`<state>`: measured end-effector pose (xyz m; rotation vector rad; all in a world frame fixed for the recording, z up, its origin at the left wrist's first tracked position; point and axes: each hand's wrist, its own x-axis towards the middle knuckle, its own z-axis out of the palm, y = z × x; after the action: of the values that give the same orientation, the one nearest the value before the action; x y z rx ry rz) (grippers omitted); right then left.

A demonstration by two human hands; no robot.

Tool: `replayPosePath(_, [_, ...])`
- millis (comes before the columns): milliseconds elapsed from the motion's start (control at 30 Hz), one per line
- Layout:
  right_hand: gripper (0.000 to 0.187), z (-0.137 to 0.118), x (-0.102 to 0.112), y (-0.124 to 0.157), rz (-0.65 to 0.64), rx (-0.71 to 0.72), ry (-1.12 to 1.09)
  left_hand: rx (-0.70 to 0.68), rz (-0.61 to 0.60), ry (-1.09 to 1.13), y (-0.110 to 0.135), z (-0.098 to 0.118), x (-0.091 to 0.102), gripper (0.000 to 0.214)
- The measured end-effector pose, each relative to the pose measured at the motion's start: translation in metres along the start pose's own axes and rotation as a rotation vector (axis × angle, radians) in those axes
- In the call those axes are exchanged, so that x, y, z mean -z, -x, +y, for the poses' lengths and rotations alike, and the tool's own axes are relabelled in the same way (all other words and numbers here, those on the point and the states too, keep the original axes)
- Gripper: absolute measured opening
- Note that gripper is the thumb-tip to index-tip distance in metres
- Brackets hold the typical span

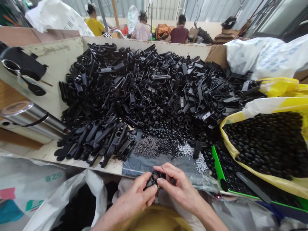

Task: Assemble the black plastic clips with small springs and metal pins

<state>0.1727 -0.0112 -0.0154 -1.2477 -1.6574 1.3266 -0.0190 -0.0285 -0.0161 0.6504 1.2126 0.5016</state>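
two hands, the left hand (137,196) and the right hand (179,189), are close together, clamped on one small black plastic part (154,179). it is glossy, mostly hidden by the fingers, and held just off the near edge of the table (108,167). beside the left hand stands one white sack (95,192) of black pieces. on a grey sheet (154,168) lie two small heaps, dark screws (146,147) and silver screws (190,153). to the right are one green tray (218,163) and one yellow-edged bag (231,141) of round black knobs. at the left lies one steel tube (31,117). beyond spreads one big heap of black plastic parts (144,89), and farther off sit four people (180,32)
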Motion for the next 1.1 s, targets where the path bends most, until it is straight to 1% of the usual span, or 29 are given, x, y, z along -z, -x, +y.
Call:
replayPosePath(67, [0.036,0.002,0.001,0.004,0.024,-0.017,0.012,-0.056,0.083,-0.020,-0.004,0.000,0.002,0.078])
replayPosePath(133, [0.039,0.007,0.004,0.008,0.085,-0.034,0.029,-0.190,0.176,-0.137,-0.008,0.006,0.006,0.058])
replayPosePath(167, [0.037,0.010,0.007,0.010,0.131,-0.040,0.043,-0.271,0.217,-0.255,-0.010,0.012,0.009,0.044])
replayPosePath(233, [0.029,0.016,0.013,0.012,0.237,-0.038,0.080,-0.399,0.316,-0.595,-0.013,0.027,0.012,0.019])
replayPosePath(267, [0.026,0.019,0.015,0.013,0.280,-0.031,0.102,-0.433,0.384,-0.784,-0.015,0.034,0.013,0.013])
replayPosePath(333, [0.026,0.023,0.020,0.014,0.326,-0.015,0.142,-0.457,0.518,-1.071,-0.020,0.044,0.012,0.013])
replayPosePath(400, [0.027,0.024,0.023,0.016,0.326,-0.004,0.175,-0.471,0.582,-1.204,-0.028,0.048,0.008,0.014])
replayPosePath(567, [0.027,0.018,0.025,0.017,0.301,0.004,0.225,-0.505,0.627,-1.290,-0.047,0.041,0.001,0.014])
replayPosePath(700, [0.022,0.012,0.025,0.000,0.267,0.064,0.293,-0.555,0.614,-1.277,-0.051,0.036,0.005,0.013])
replayPosePath(800, [0.018,0.011,0.018,-0.021,0.248,0.087,0.431,-0.603,0.577,-1.215,-0.049,0.034,0.011,0.014])
replayPosePath(900, [0.018,0.013,0.009,-0.038,0.258,0.045,0.564,-0.637,0.538,-1.117,-0.042,0.033,0.015,0.018])
replayPosePath(1000, [0.023,0.014,0.001,-0.047,0.291,0.020,0.591,-0.641,0.512,-1.012,-0.035,0.034,0.018,0.022])
replayPosePath(1100, [0.022,0.014,-0.003,-0.051,0.313,0.009,0.584,-0.629,0.492,-0.915,-0.031,0.035,0.020,0.026])
